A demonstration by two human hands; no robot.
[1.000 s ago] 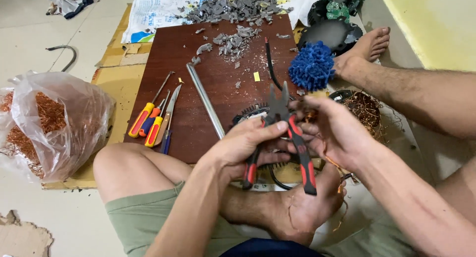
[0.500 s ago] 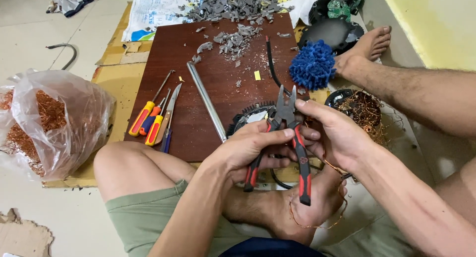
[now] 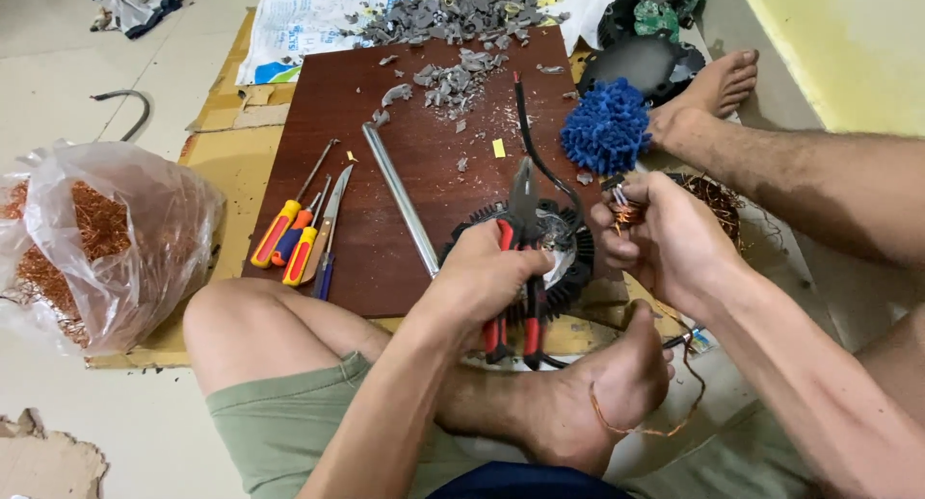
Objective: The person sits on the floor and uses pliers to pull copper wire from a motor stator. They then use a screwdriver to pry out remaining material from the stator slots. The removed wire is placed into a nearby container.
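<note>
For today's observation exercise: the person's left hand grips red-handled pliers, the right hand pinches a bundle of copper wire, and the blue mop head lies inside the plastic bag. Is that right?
Not quite. In the head view the blue mop head lies on the brown board, not inside the plastic bag, which holds copper wire. The left hand does grip the pliers, and the right hand pinches the wire bundle.

Bare board [image 3: 424, 104] between metal rod [image 3: 400, 198] and black cable [image 3: 528, 133]; screwdrivers [image 3: 294, 234] crowding its left edge

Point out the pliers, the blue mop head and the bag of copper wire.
pliers [image 3: 523, 196], head view, on the dark metal nose.
blue mop head [image 3: 605, 126], head view, middle of the tuft.
bag of copper wire [image 3: 106, 239], head view, clear plastic side.
</note>
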